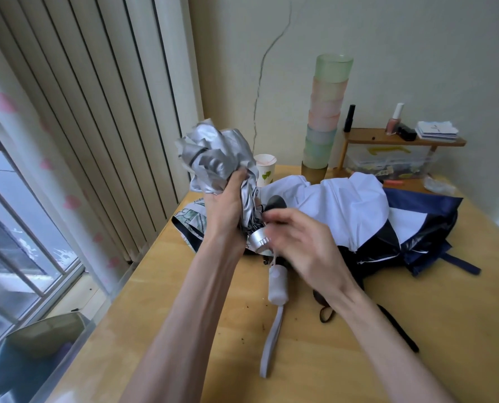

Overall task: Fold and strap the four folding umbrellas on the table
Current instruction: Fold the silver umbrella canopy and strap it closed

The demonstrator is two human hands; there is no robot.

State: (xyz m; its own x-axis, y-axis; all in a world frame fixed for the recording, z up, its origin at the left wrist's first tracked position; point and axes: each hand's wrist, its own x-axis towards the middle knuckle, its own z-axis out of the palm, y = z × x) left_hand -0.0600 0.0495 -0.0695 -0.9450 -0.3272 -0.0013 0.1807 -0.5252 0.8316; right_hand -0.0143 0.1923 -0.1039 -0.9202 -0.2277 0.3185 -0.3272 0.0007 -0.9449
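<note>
Silver umbrella [219, 158] is held off the table [184, 330], its canopy bunched and uneven above the left hand [227, 207], which is clenched round the gathered fabric and ribs. Handle [278, 283], pale and cylindrical, hangs just below the right hand [303, 242] with its wrist loop [271, 344] trailing toward the person. Right hand is blurred; its fingers are curled at the metal collar [258, 238] near the rib ends, but whether they pinch anything cannot be told.

Judgement: the step in hand is gathering the panels before strapping. To do it well, the left hand's grip should hold the ribs together while the right draws each panel flat and wraps all in one direction, then finds the strap, which is not visible here.

Beyond the right hand lie a white and navy umbrella [358, 210] and a dark one [416, 248], both loose; a patterned one [190, 219] shows under the left wrist. None appears strapped. A paper cup [265, 168] stands just behind the left hand and could be knocked.
</note>
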